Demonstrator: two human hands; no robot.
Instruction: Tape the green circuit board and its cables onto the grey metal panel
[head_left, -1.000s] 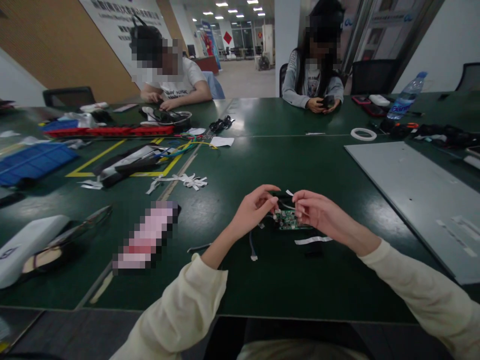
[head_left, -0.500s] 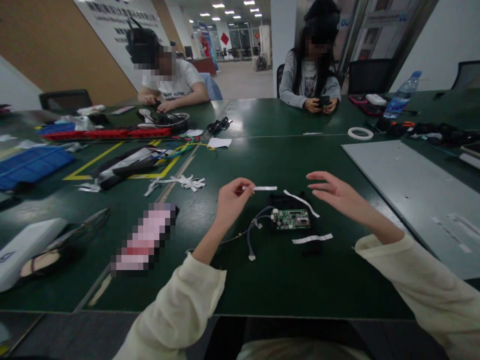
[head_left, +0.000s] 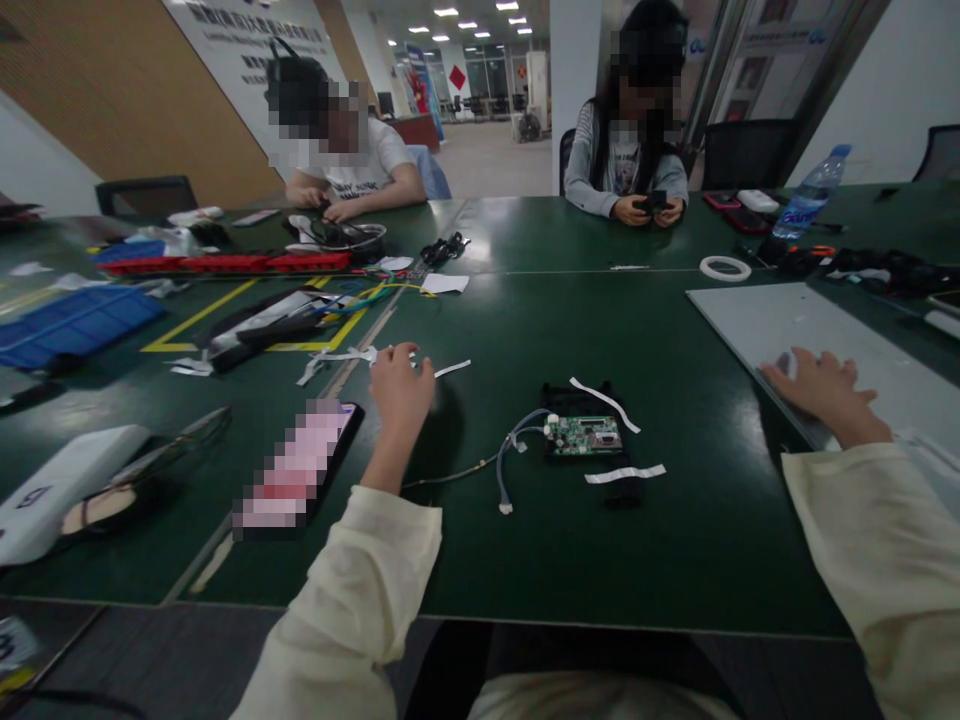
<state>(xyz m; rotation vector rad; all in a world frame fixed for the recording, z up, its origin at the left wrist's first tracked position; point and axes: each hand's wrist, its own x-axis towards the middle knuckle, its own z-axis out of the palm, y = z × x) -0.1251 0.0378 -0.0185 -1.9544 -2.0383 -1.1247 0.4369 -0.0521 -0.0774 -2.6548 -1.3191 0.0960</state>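
Observation:
My left hand hovers over the green table, fingers pinched on a white tape strip, close to a heap of used white strips. My right hand lies flat with fingers spread on the edge of a large grey panel. Between the hands sits a small green circuit board in a black holder, with grey wires trailing to its left. One white strip lies across the holder and another lies in front of the board.
A phone lies left of my left arm, and a white case further left. Two people sit across the table. Red and blue trays, cables, a tape roll and a water bottle lie about.
Both hands left the circuit board. My left hand carried a white strip away to the left towards the heap. My right hand swung right and came down on the grey panel.

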